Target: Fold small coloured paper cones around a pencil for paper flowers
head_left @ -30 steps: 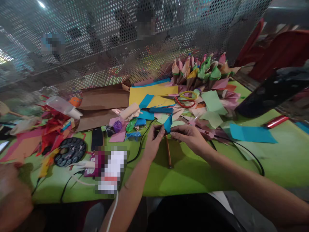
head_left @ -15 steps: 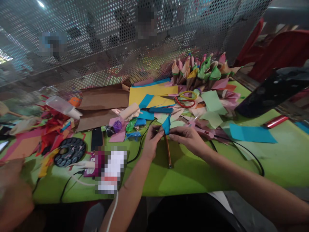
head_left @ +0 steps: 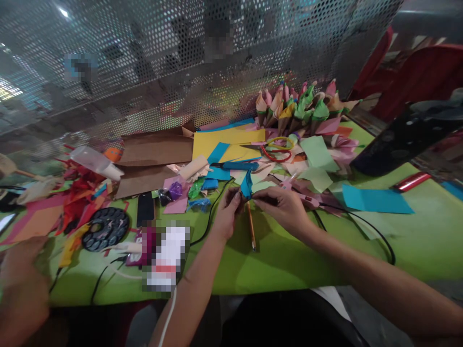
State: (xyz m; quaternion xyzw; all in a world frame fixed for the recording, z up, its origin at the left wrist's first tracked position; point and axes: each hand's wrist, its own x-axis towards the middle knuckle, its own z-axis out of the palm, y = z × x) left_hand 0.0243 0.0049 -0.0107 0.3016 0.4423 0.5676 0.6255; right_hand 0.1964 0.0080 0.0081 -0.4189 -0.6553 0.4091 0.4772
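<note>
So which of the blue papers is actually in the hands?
The small folded blue piece, pinched between left hand and right hand. The big blue sheet lies flat on the table, untouched.

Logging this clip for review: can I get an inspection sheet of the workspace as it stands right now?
Surface: green table, bare only along its near edge.
Job's things: blue paper piece pinched upright between both hands; pencil lying just below them.
Clutter: yellow sheet, brown paper bag, scissors, paper cones, black phone, round black disc, red scraps.
Hands: left hand and right hand both shut on the blue piece.
Cables: black cable on the right; another black cable by the left hand.
Surroundings: perforated metal screen behind; another person's hand at lower left.
</note>
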